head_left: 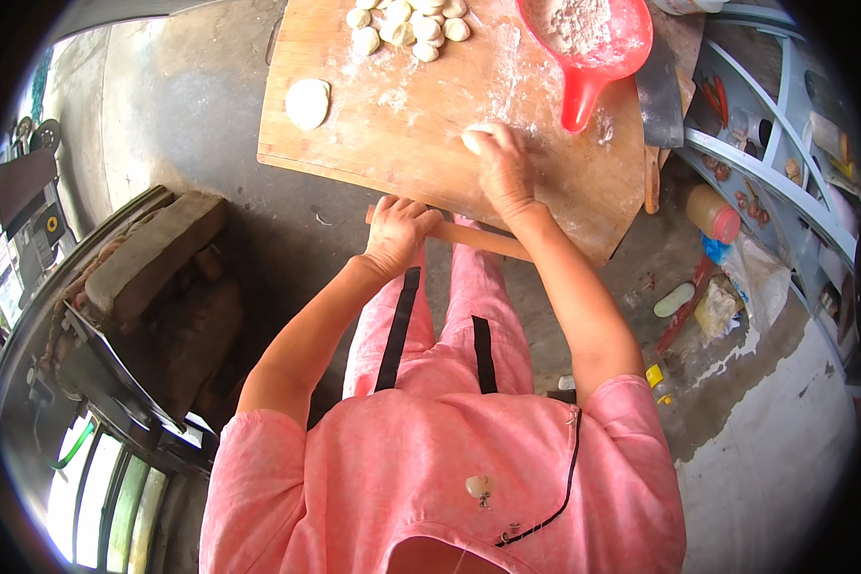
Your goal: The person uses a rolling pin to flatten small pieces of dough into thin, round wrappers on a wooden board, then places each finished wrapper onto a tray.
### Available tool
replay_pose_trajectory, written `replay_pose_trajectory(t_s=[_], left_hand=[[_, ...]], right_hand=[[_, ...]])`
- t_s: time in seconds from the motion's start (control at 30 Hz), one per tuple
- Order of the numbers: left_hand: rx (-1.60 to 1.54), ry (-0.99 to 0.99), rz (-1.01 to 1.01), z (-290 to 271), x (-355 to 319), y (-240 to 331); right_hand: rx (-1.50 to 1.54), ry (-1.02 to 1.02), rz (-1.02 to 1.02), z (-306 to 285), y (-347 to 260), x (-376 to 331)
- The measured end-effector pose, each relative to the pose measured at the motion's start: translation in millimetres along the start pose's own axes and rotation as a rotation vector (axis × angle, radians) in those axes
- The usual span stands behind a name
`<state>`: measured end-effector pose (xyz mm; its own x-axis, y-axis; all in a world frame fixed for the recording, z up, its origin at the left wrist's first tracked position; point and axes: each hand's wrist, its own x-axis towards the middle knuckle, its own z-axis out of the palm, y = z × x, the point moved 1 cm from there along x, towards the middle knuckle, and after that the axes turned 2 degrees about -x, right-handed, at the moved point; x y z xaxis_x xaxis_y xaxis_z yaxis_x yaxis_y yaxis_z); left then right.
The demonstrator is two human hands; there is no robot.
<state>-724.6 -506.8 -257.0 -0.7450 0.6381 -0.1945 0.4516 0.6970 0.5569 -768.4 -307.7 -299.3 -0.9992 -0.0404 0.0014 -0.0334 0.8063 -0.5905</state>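
Observation:
My left hand (pixel 400 234) is closed around a wooden rolling pin (pixel 469 236) along the near edge of the wooden board (pixel 402 143). The pin's right end passes behind my right forearm. Over the board, my right hand (pixel 503 170) has its fingers curled on a small pale piece of dough (pixel 486 134), partly hidden under them. Flat round dough wrappers (pixel 308 103) lie stacked at the board's left side. A cluster of small dough pieces (pixel 411 24) sits at the far edge, dusted with flour.
A red ladle-shaped scoop (pixel 584 81) with flour rests at the board's far right. Beside it lies a cleaver (pixel 660 94). Blue-grey metal shelving (pixel 784 172) stands at right, with a jar (pixel 713 212) and bags near it. A brick-topped stove (pixel 153 253) is at left.

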Motion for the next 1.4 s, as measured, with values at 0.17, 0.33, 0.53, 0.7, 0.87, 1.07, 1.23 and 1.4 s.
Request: replay_pose_trajectory(t_s=[0.17, 0.33, 0.53, 0.7, 0.87, 1.07, 1.23, 1.4], left_hand=[[0.019, -0.01, -0.071, 1, 1, -13], [0.055, 0.113, -0.153, -16, 12, -27], [0.099, 0.156, -0.244, -19, 37, -49], [0.156, 0.205, -0.159, -15, 41, -49], [0.142, 0.049, -0.227, 8, 4, -36], [0.289, 0.052, -0.292, 5, 31, -46], [0.31, 0.08, -0.324, -2, 50, -57], [0.236, 0.049, -0.292, 14, 13, -42]], right_hand=[[0.085, -0.1, -0.143, 0, -17, -3], [0.05, 0.055, -0.007, -34, -15, -17], [-0.293, -0.136, -0.015, -37, -2, -34], [-0.321, -0.14, 0.012, -20, 18, -23], [-0.312, -0.281, 0.036, -27, 13, -31], [-0.367, -0.199, 0.039, -13, 20, -1], [-0.462, -0.183, 0.092, -3, 24, 27], [-0.388, -0.202, 0.049, -11, 18, -7]])
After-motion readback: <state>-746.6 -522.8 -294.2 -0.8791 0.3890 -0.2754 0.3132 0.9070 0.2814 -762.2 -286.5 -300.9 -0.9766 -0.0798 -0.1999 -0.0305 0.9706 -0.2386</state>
